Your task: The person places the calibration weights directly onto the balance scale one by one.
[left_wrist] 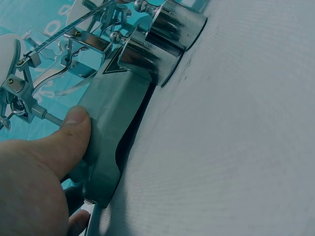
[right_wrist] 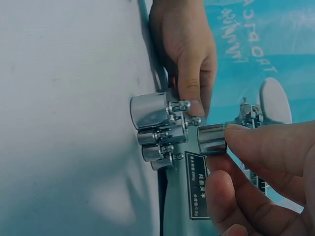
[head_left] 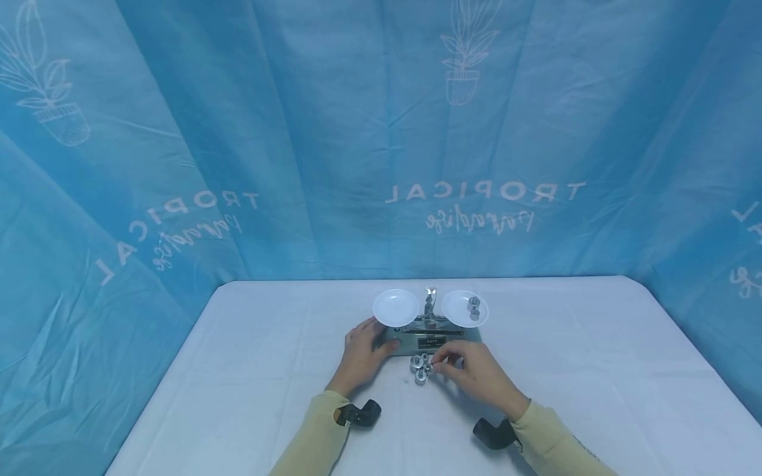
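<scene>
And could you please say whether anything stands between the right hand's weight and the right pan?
Only the balance base lies between the weight and the right pan; nothing visible blocks the way above it.

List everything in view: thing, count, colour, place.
balance: 1, grey-green, on table
pans: 2, white, atop balance
nameplate: 1, black, balance front
pan weights: 2, silver, right pan
table weights: about five, silver, before balance
held weight: 1, silver, in right hand
table: 1, white, beneath balance
curtain: count unclear, blue, around table
wrist devices: 2, black, by sleeves
sleeves: 2, pale yellow, lower foreground
left hand: 1, bare, gripping balance
right hand: 1, bare, pinching held weight
</scene>
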A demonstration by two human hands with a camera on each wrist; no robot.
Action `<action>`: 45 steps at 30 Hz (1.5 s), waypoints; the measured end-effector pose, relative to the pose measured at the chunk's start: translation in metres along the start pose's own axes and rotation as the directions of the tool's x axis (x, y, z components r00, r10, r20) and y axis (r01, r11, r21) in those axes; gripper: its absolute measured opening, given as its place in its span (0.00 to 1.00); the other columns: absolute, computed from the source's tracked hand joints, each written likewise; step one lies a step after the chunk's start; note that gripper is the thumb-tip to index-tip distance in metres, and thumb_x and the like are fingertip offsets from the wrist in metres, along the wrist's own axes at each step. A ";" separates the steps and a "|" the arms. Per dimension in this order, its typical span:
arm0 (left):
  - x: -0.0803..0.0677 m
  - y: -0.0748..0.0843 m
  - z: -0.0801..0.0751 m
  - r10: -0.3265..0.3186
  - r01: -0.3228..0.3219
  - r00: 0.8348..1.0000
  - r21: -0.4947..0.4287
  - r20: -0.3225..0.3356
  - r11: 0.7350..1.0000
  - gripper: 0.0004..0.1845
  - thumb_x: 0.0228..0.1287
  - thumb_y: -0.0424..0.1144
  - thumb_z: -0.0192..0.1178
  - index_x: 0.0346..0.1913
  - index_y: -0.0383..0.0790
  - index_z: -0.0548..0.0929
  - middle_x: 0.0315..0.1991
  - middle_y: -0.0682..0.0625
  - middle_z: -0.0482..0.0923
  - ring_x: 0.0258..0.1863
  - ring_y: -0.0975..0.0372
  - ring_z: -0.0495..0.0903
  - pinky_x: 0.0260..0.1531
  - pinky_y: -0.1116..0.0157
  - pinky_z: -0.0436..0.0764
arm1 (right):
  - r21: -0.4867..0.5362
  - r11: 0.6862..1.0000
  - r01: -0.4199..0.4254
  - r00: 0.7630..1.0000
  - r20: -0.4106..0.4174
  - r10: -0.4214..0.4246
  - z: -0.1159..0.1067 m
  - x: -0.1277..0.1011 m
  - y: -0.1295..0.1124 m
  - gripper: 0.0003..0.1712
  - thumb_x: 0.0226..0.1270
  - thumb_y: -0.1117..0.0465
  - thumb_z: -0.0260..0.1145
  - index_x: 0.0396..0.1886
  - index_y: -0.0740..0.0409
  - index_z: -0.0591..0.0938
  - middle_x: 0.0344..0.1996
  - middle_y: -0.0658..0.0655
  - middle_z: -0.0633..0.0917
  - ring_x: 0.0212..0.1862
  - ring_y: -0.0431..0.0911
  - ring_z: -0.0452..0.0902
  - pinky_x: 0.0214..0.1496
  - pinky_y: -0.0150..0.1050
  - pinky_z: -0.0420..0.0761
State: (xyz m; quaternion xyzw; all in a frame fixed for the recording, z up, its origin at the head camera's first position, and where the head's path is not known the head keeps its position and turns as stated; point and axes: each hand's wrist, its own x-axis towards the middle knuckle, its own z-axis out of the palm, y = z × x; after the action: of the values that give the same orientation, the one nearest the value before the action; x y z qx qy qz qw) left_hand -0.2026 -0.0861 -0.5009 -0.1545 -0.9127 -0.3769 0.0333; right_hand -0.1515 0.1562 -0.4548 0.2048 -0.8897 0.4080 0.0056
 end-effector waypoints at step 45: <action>0.000 0.001 -0.001 0.013 -0.013 1.000 -0.003 -0.003 1.000 0.31 0.70 0.50 0.62 0.72 0.45 0.72 0.71 0.48 0.70 0.74 0.49 0.61 0.73 0.40 0.51 | 0.019 1.000 0.000 0.994 -0.109 0.002 -0.017 -0.003 -0.016 0.04 0.65 0.62 0.72 0.38 0.49 0.88 0.32 0.37 0.84 0.31 0.37 0.75 0.32 0.32 0.77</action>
State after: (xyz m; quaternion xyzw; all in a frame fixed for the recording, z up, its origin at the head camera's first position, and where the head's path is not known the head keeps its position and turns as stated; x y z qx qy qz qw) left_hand -0.2022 -0.0861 -0.4990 -0.1598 -0.9110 -0.3783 0.0369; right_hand -0.1458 0.1601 -0.4329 0.1816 -0.8844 0.4268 0.0520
